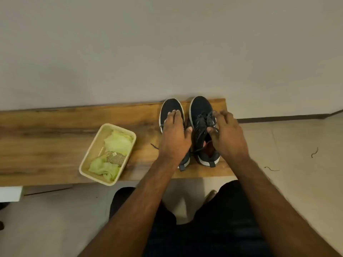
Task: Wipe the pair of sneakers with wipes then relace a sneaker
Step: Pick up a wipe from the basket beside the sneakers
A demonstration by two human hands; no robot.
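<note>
Pale, plain wall fills the upper half of my view, and below it a long wooden bench (pixel 55 145) runs in from the left edge and ends just right of the shoes. Its grain is streaky brown, with a darker band along the back edge against the wall. The left stretch of the plank lies bare, so I have open room there.

Toward the front edge of the bench sits a cream plastic basket (pixel 87 160), rectangular with rounded corners and a perforated floor, turned at a slant. Inside it lie crumpled pale green wipes (pixel 118 143), one wad at the far end and another at the near end.

Right of the basket, well apart from it, my left hand (pixel 174 134) rests on the left sneaker (pixel 170 106), fingers fairly straight over the dark knit upper and thumb spread toward the other shoe. A loose dark lace end (pixel 154 146) pokes out onto the wood beside my wrist.

Just beside it stands the right sneaker (pixel 200 108), dark knit with a white sole rim, toe to the wall, laced, its reddish lining visible in the opening. My right hand (pixel 226 136) hovers over its tongue, thumb and fingers curled and pinching the laces (pixel 206 119).

Both shoes sit close to the bench's right end. Beyond that end, pale floor tile (pixel 297 154) opens up, with two thin dark strands (pixel 314 152) lying on it.
</note>
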